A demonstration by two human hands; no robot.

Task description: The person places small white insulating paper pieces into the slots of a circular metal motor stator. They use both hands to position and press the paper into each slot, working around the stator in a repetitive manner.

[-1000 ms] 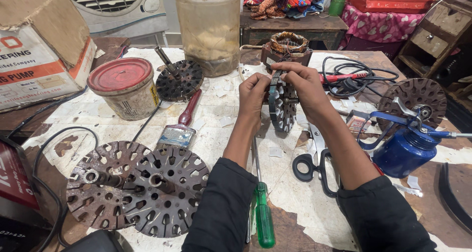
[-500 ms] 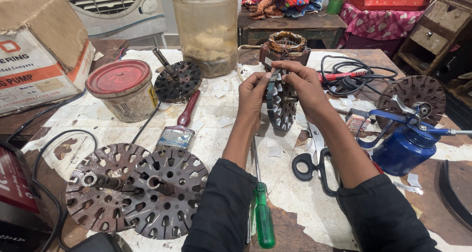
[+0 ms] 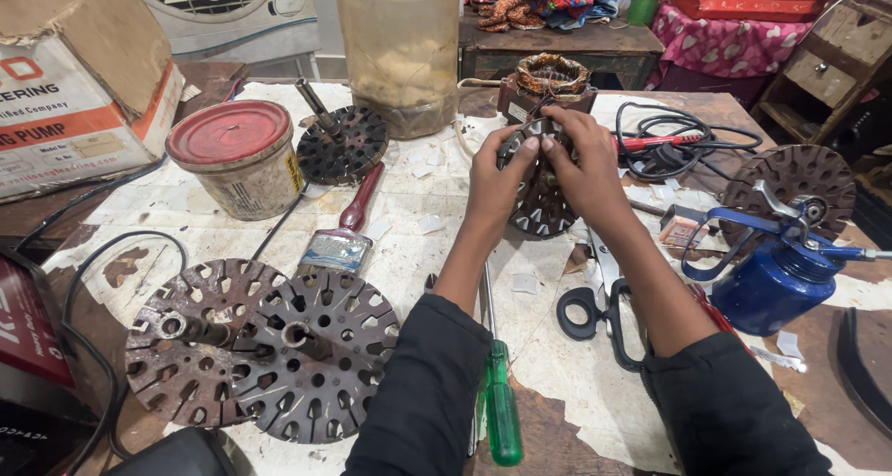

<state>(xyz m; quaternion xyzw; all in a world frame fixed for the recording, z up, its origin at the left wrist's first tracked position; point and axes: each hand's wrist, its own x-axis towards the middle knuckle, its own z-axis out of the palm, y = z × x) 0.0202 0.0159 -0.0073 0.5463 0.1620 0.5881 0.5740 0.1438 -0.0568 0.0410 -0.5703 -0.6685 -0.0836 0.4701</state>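
Note:
Both hands hold a round slotted metal stator core (image 3: 542, 207) upright on its edge in the middle of the worktable. My left hand (image 3: 497, 177) grips its upper left rim. My right hand (image 3: 583, 165) covers its upper right side, fingertips meeting the left thumb at the top. Most of the core is hidden behind the hands. A copper-wound coil on a brown block (image 3: 548, 81) stands just behind the hands.
Two rusty slotted discs (image 3: 260, 346) lie at front left, another disc (image 3: 341, 142) by a red-lidded tin (image 3: 237, 156). A paintbrush (image 3: 344, 234), green-handled screwdriver (image 3: 502, 411), scissors (image 3: 595, 304), blue oil can (image 3: 776, 276), cables and a cardboard box (image 3: 74, 86) surround the hands.
The hands and the stator core stay in nearly the same place; the fingers shift slightly at the core's top.

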